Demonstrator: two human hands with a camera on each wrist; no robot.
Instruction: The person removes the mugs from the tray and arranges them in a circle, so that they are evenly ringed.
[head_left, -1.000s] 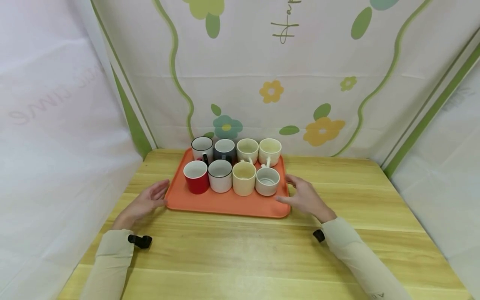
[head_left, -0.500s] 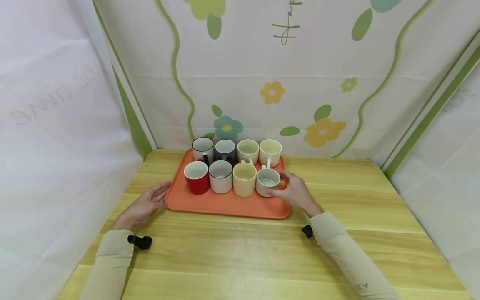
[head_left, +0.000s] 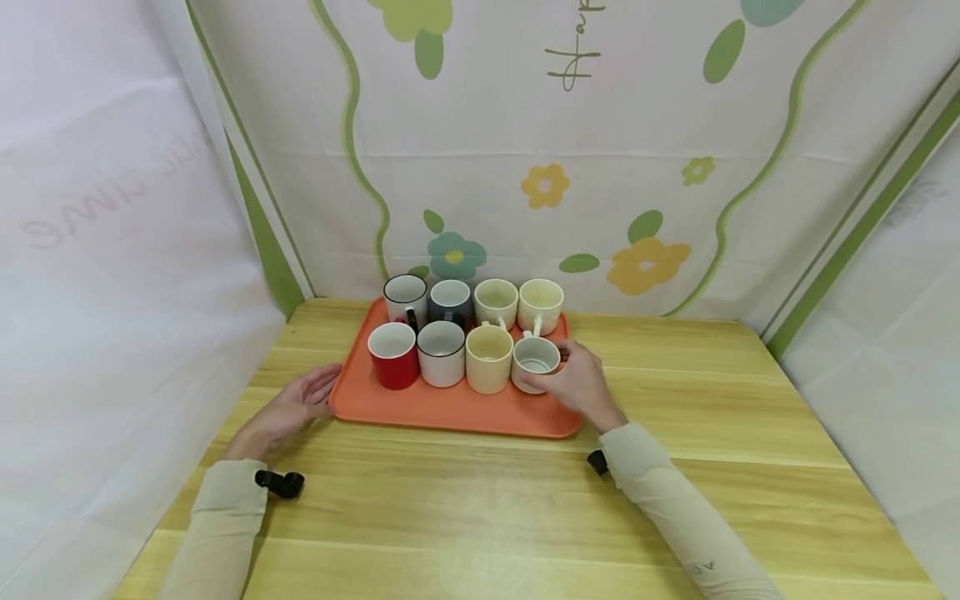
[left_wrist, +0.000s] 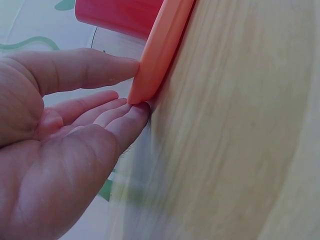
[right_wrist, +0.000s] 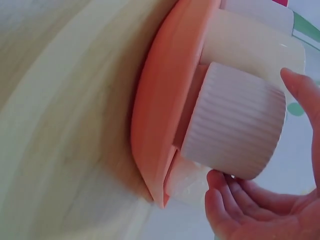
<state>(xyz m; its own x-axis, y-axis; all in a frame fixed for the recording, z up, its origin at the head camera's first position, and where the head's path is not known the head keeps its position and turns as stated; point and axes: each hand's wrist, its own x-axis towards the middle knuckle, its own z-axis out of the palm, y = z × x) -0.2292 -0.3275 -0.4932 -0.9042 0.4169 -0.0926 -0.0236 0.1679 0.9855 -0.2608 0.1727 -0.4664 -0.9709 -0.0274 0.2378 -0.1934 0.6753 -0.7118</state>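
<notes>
In the head view, an orange tray [head_left: 442,414] bears several mugs in two rows. My left hand [head_left: 288,412] is at its left edge; in the left wrist view the thumb [left_wrist: 107,69] meets the tray rim [left_wrist: 157,55] from one side and fingertips the other, pinching it. At the front row's right end stands a short white ribbed mug [head_left: 534,379]. My right hand [head_left: 581,383] curls round this mug; in the right wrist view fingertips [right_wrist: 220,185] touch the ribbed wall [right_wrist: 235,120] and the thumb [right_wrist: 300,85] lies by its rim.
The front row also has a red mug [head_left: 394,367], a black-rimmed white mug [head_left: 441,365] and a cream mug [head_left: 489,367]. Behind are a black-handled white mug [head_left: 401,308], a dark grey mug [head_left: 452,307] and two pale mugs. A printed cloth [head_left: 465,192] stands behind the wooden table [head_left: 450,517].
My right hand has moved left from the tray's right edge to the ribbed mug, and its fingers have come round it. The left hand stays at the tray's edge; the mugs have not moved.
</notes>
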